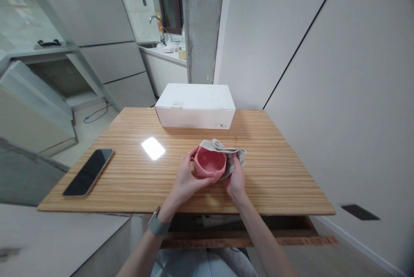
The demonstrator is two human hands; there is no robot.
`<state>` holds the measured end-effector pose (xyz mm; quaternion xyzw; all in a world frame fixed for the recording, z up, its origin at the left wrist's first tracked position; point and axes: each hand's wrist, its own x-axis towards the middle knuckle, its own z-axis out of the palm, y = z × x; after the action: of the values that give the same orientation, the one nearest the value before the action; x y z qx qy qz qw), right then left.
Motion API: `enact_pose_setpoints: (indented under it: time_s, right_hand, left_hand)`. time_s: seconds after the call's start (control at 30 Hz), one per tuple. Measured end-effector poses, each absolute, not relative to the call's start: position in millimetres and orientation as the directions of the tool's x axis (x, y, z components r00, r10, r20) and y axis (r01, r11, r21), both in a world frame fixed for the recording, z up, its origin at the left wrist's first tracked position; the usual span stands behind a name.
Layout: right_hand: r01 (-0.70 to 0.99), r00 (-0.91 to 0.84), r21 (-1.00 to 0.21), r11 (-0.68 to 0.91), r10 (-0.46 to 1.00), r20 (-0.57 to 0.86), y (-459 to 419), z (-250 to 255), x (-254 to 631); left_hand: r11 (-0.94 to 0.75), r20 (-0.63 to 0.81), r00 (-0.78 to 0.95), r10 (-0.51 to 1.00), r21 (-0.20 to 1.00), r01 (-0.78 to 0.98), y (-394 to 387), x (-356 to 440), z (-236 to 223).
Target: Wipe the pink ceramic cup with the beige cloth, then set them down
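A pink mug (210,163) is tilted so that its hollow inside faces me, above the front middle of the wooden table. My left hand (189,175) is wrapped round the mug's left side and lower edge, near its handle. In my right hand (236,177) is a folded grey-beige cloth (237,155), pressed against the mug's right side and draped along its far rim. Part of the right fingers is hidden behind the cloth and the mug.
A white box (196,107) stands at the table's far edge. On the left lies a dark-screened phone (89,172). Below the table's front edge a drawer (278,226) is pulled out, with a whitish object inside. A white wall panel (307,96) rises on the right.
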<state>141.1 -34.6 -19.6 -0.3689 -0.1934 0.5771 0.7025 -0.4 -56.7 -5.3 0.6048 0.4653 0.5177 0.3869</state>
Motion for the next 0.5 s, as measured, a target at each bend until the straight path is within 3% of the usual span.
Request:
enact_pose_setpoints:
  time_s: [0.23, 0.37, 0.5]
  right_hand:
    - [-0.753, 0.220, -0.658, 0.008, 0.945, -0.240, -39.7, -3.6, 139.2]
    - [-0.774, 0.235, -0.634, 0.009, 0.933, -0.274, -46.4, -0.3, 124.0]
    - [-0.728, 0.293, -0.681, 0.072, 0.932, -0.215, -56.4, -14.7, 105.1]
  left_hand:
    - [-0.186, 0.189, -0.043, 0.981, 0.980, 0.067, -62.1, 5.6, -2.1]
    - [-0.133, 0.125, -0.080, 0.989, 0.986, -0.105, -67.1, 16.7, -4.1]
    - [-0.025, -0.023, -0.142, 0.990, 0.944, -0.328, -65.1, 26.8, -8.5]
